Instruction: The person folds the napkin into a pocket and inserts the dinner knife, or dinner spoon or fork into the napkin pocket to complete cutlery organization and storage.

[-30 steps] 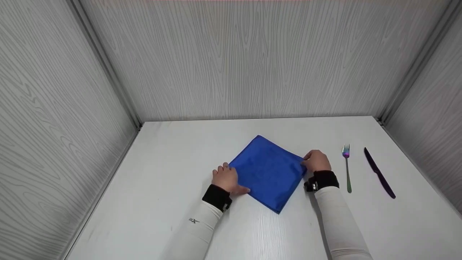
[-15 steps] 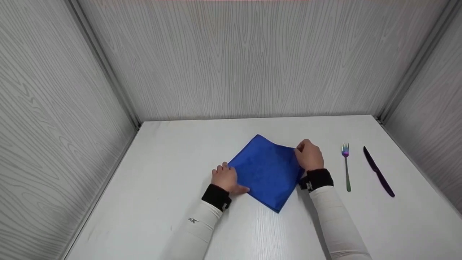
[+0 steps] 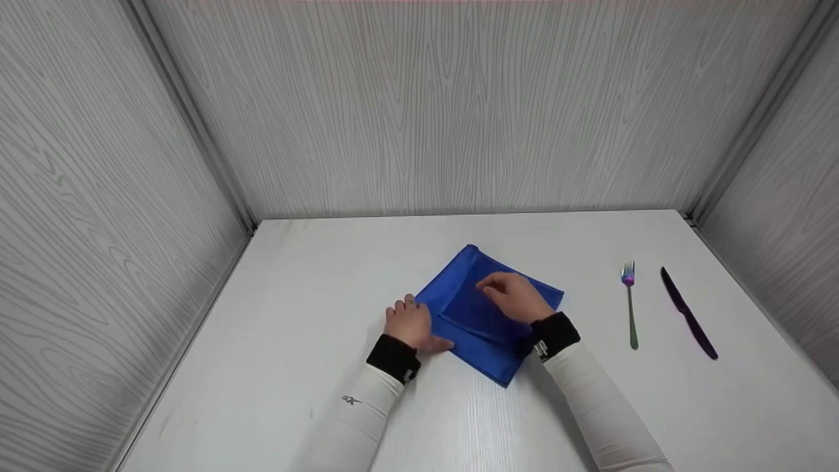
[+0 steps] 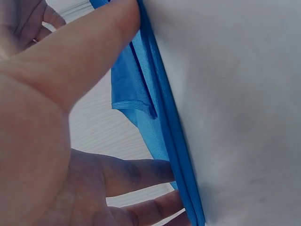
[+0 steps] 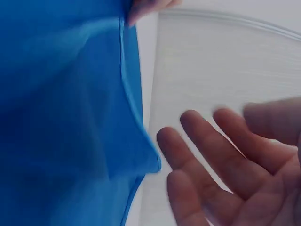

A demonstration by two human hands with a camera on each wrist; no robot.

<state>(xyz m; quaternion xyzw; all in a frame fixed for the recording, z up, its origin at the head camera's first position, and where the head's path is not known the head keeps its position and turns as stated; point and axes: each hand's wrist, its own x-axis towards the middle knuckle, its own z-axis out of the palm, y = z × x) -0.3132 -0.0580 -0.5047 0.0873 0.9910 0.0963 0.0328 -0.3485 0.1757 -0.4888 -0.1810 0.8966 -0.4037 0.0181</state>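
Blue cloth [image 3: 465, 308]: is lying on the table [image 3: 314, 295], 1 flap folding inward, partly hidden.
Left hand [image 3: 409, 326]: is pressing the cloth's left corner, thumb and fingers spreading wide; its wrist view is hiding some fingertips behind the edge.
Right hand [image 3: 514, 298]: is hovering over the flap, loosely curling, holding nothing; its wrist view is cutting it off.
Sleeves [image 3: 603, 400]: 2 are running out of frame.

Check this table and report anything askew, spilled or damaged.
Only the knife looks slightly askew: it lies at a slant, out of line with the nearly straight fork beside it. The flap turned over on the blue cloth seems deliberate. I see no spill or damage.
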